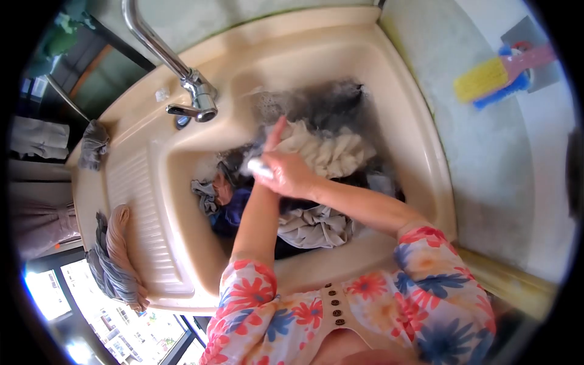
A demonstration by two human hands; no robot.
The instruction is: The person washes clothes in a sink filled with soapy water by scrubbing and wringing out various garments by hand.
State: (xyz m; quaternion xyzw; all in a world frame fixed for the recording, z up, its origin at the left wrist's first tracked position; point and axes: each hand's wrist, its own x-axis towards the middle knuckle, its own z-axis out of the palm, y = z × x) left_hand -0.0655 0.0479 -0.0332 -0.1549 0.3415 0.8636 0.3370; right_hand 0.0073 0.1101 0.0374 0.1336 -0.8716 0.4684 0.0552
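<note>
My right hand (289, 174) crosses over my left wrist, its fingers closed round a small white piece that looks like a bar of soap (260, 168). My left hand (276, 135) points away from me, seen edge-on with its fingers stretched out and partly hidden by the right hand. Just beyond and beside it, a bunched cream cloth (331, 151) lies in dark, sudsy water. Closer to me in the sink are a grey-beige cloth (319, 228), a dark blue cloth (236, 208) and a brownish-pink cloth (222, 190).
The beige sink (420, 146) has a chrome tap (198, 97) at its back left. On the ribbed drainboard (143, 225) lie twisted grey and tan cloths (115, 258); a grey rag (93, 145) hangs farther back. A yellow-bristled brush (486, 79) is mounted on the right wall.
</note>
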